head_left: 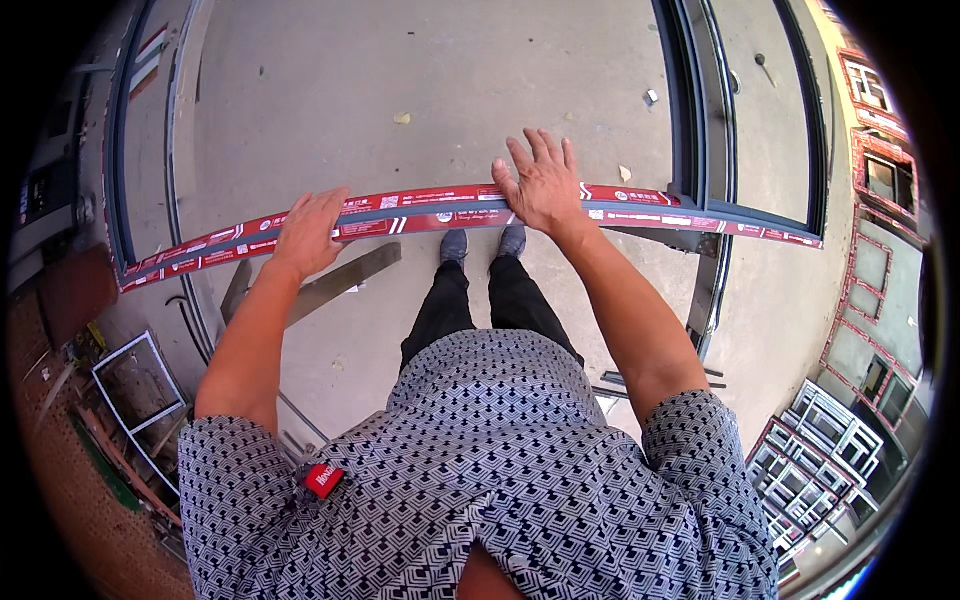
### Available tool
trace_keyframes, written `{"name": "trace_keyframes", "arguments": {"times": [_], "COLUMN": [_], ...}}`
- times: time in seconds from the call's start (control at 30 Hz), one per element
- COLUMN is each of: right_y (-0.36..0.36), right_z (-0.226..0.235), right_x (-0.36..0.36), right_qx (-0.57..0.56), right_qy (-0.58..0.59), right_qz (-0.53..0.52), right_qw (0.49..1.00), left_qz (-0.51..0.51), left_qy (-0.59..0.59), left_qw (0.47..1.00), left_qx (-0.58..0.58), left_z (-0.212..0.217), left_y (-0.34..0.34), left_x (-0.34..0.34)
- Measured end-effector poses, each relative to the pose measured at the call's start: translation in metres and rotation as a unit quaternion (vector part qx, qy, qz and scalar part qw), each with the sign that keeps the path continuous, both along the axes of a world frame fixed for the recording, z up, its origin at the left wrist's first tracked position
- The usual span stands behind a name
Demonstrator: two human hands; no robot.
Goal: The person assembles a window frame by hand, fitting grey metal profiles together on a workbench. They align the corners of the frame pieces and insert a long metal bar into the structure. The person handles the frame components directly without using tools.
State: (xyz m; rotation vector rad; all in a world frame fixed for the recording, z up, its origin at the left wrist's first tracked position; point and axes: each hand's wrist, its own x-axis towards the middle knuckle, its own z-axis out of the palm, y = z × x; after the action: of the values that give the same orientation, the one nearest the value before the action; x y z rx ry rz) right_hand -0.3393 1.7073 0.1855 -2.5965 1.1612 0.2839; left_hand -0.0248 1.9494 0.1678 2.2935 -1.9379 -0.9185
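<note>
A large dark grey window frame (690,130) lies across in front of me, its near bar (425,203) covered with red and white protective film. My left hand (308,235) is bent over this bar on the left, with its fingers reaching past the far edge. Farther right, my right hand (543,190) rests on the same bar, its fingers spread and pointing away from me. Its thumb lies toward the left along the film. The undersides of both hands are hidden.
Metal rails (712,290) run beneath the frame on both sides. A flat metal strip (345,285) slants below the bar at left. Several framed panels (815,450) stand at lower right, and a white-edged frame (140,385) leans at lower left. Small scraps dot the concrete floor (430,80).
</note>
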Motion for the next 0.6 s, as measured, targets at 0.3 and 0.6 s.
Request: {"name": "trace_keyframes", "arguments": {"times": [0.3, 0.6], "right_y": [-0.11, -0.071], "right_z": [0.056, 0.024], "right_x": [-0.063, -0.127], "right_qx": [-0.185, -0.099], "right_qy": [-0.109, -0.055], "right_qz": [-0.081, -0.132], "right_qw": [0.973, 0.985], "left_qz": [0.008, 0.017], "left_qy": [-0.011, -0.038], "left_qw": [1.0, 0.997], "left_qx": [0.022, 0.061], "left_z": [0.011, 0.021], "left_y": [-0.007, -0.015], "left_x": [-0.004, -0.008]}}
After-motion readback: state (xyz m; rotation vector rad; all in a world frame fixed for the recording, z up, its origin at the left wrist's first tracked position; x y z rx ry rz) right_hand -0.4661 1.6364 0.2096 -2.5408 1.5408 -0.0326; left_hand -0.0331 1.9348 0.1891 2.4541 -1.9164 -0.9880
